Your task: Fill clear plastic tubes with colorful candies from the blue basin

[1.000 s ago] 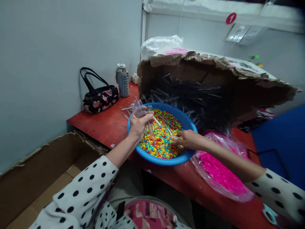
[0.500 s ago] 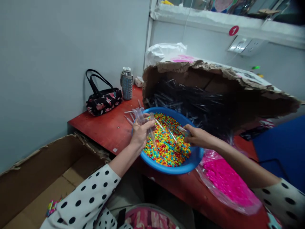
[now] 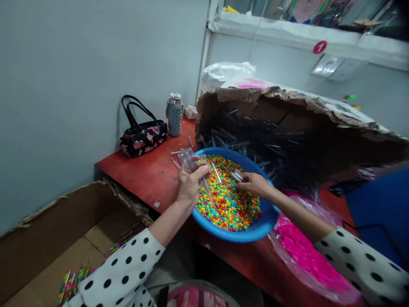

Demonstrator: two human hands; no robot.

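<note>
My left hand (image 3: pixel 191 181) is closed around several clear plastic tubes (image 3: pixel 187 157) over the left side of a blue basin (image 3: pixel 225 235). One tube in that bunch points down toward the candies. Small multicoloured candies (image 3: pixel 230 207), red, yellow, green, blue and orange, fill the basin. My right hand (image 3: pixel 254 185) grips clear tubes (image 3: pixel 238 175) above the candies on the right side; their exact number is hard to make out. A single clear tube (image 3: pixel 216 173) lies on the candies between both hands.
Behind the basin, a torn cardboard box (image 3: pixel 268 102) holds many clear tubes. A bag of bright pink pieces (image 3: pixel 306 251) lies to the right. A floral handbag (image 3: pixel 145 138) and a flask (image 3: pixel 174 115) stand on the red table (image 3: pixel 140 175). Another box (image 3: pixel 60 213) at left contains filled tubes (image 3: pixel 72 281).
My right hand has moved left, further over the candies, with its tubes. My left hand keeps its bunch in about the same place. The view has shifted slightly.
</note>
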